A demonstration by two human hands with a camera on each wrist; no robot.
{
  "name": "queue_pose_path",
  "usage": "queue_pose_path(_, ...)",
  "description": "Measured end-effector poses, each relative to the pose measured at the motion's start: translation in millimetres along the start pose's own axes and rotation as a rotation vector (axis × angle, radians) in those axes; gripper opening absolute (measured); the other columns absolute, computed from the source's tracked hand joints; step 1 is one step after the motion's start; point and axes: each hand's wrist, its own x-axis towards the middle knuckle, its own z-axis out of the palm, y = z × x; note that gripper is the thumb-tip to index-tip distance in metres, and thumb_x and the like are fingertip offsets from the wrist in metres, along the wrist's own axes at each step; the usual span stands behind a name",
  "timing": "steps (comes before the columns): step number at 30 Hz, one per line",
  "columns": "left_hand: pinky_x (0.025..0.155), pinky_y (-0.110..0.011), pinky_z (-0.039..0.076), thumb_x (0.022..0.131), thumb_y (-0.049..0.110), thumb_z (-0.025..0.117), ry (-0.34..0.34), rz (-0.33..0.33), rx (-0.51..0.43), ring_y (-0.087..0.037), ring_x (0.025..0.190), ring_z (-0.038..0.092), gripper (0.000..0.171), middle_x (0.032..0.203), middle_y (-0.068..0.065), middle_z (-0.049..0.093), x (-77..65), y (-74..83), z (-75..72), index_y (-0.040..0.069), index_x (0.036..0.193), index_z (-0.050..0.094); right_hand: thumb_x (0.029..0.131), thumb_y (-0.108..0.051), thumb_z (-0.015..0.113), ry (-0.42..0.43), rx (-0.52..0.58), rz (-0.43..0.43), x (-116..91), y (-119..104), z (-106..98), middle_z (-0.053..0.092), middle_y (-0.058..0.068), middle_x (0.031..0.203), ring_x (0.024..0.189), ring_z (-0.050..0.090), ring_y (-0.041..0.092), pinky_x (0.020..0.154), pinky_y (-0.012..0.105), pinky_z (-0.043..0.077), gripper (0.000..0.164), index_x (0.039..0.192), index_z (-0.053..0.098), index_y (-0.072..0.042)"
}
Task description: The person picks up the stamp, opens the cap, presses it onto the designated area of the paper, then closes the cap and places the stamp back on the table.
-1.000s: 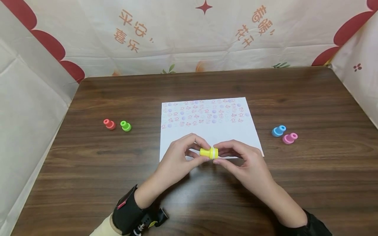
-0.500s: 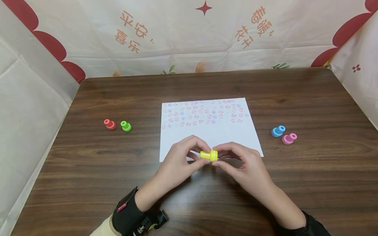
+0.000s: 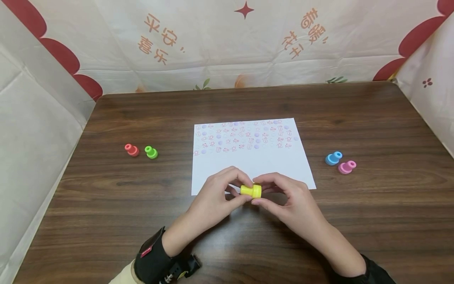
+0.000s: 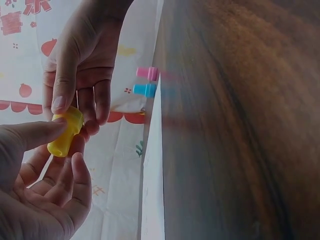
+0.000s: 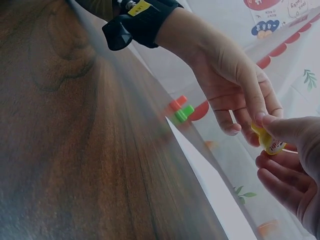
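So the table point(image 3: 106, 221) stretches out below the fingers, and the paper point(image 3: 216, 163) lies mostly just beyond them, probably for easy reach. Left hand point(image 3: 220, 193) and right hand point(image 3: 289, 197) are raised, both pinching the yellow stamp point(image 3: 251, 191) between thumb and fingertips; I'd guess one steadies it for the other. Blue stamp point(image 3: 334, 158) and pink stamp point(image 3: 347, 167) sit well right of the fingers, red stamp point(image 3: 131, 150) and green stamp point(image 3: 151, 152) well left, likely parked out of the way. The yellow one's long axis runs roughly level, handle point(image 3: 245, 190) toward the left palm, wide end point(image 3: 257, 191) toward the right, printed face point(image 5: 276, 146) showing in the right wrist view.
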Motion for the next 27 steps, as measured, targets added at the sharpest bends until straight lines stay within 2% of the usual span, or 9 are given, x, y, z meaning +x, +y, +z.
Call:
queue_pose_path(6, 0.070, -0.026, 0.060, 0.078, 0.006, 0.078, 0.001, 0.001, 0.017, -0.006, 0.087, 0.062, 0.023, 0.096, 0.001, 0.065, 0.2, 0.8, -0.2, 0.012, 0.094, 0.063, 0.074, -0.007, 0.081, -0.010, -0.006, -0.001, 1, 0, -1, 0.072, -0.001, 0.099, 0.084, 0.068, 0.008, 0.077, 0.025, 0.059, 0.036, 0.106, 0.066, -0.011)
queue_pose_path(11, 0.070, -0.026, 0.060, 0.077, 0.005, 0.078, 0.020, -0.008, 0.032, -0.006, 0.088, 0.065, 0.027, 0.098, -0.001, 0.065, 0.7, -0.2, -4.6, 0.012, 0.098, 0.063, 0.071, -0.003, 0.081, 0.018, -0.056, -0.033, 3, 0, -6, 0.073, 0.001, 0.094, 0.084, 0.067, 0.008, 0.074, 0.025, 0.060, 0.036, 0.104, 0.068, -0.008)
queue_pose_path(14, 0.070, -0.027, 0.061, 0.077, 0.005, 0.078, 0.035, -0.016, 0.040, -0.006, 0.087, 0.066, 0.028, 0.098, -0.003, 0.066, 0.8, -1.8, -8.5, 0.012, 0.099, 0.063, 0.070, -0.003, 0.082, 0.041, -0.103, -0.035, 4, 0, -11, 0.073, -0.001, 0.093, 0.085, 0.067, 0.008, 0.075, 0.020, 0.059, 0.036, 0.103, 0.069, -0.008)
queue_pose_path(19, 0.071, -0.029, 0.061, 0.077, 0.004, 0.078, 0.053, -0.036, 0.043, -0.006, 0.085, 0.066, 0.027, 0.099, -0.005, 0.067, 0.5, -3.7, -17.0, 0.010, 0.099, 0.064, 0.069, -0.003, 0.083, 0.080, -0.149, -0.014, 5, 0, -20, 0.073, 0.000, 0.093, 0.084, 0.067, 0.008, 0.078, 0.010, 0.054, 0.036, 0.102, 0.070, -0.008)
queue_pose_path(27, 0.073, -0.033, 0.061, 0.078, 0.005, 0.077, 0.111, -0.041, 0.085, -0.010, 0.085, 0.066, 0.025, 0.096, -0.002, 0.068, -1.7, -4.9, -38.1, 0.010, 0.099, 0.065, 0.064, 0.008, 0.083, 0.179, -0.161, 0.008, 7, 2, -39, 0.074, 0.007, 0.095, 0.084, 0.067, 0.005, 0.079, 0.008, 0.052, 0.040, 0.100, 0.068, -0.001)
